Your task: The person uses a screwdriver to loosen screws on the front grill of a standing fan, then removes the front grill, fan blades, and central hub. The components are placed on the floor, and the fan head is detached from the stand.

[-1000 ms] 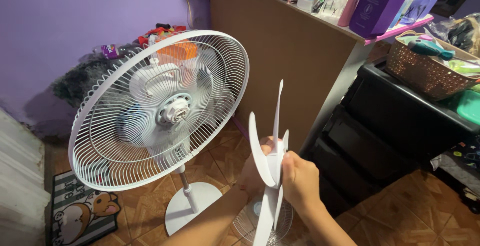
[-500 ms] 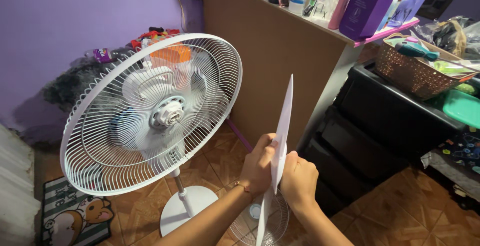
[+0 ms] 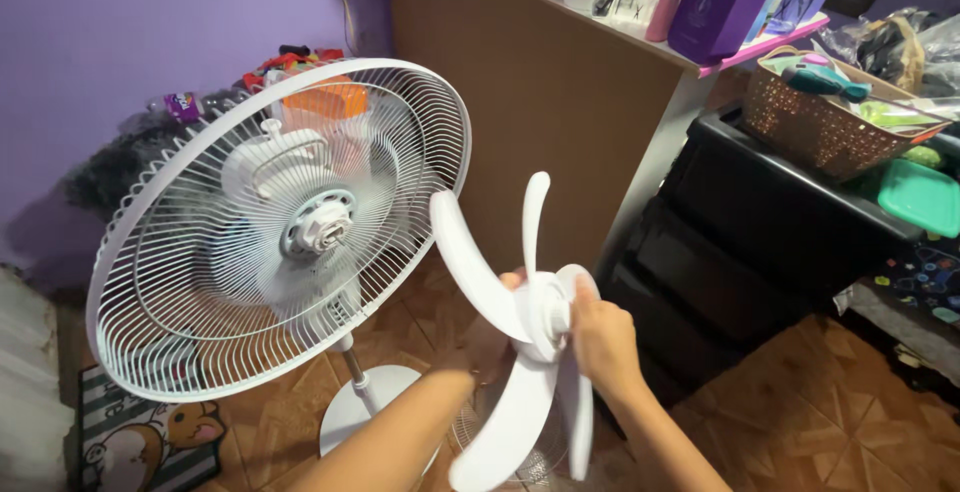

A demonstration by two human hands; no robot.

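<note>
A white fan blade piece (image 3: 510,322) with several curved blades is held upright in front of me. My right hand (image 3: 600,342) grips its hub from the right. My left hand (image 3: 495,337) is mostly hidden behind the blades, fingertips showing at the hub. To the left stands a white pedestal fan (image 3: 280,227) with only its rear wire guard on and its motor shaft bare, tilted towards me. A loose round wire guard (image 3: 510,442) lies on the floor below my hands.
A brown board-backed shelf (image 3: 560,92) with bottles on top stands behind. Black drawers (image 3: 760,242) carry a woven basket (image 3: 820,122) at right. A striped mat (image 3: 140,442) lies at the lower left on the tiled floor.
The blade piece has turned from edge-on to showing its curved blades, and it sits a little lower. The view has shifted slightly right.
</note>
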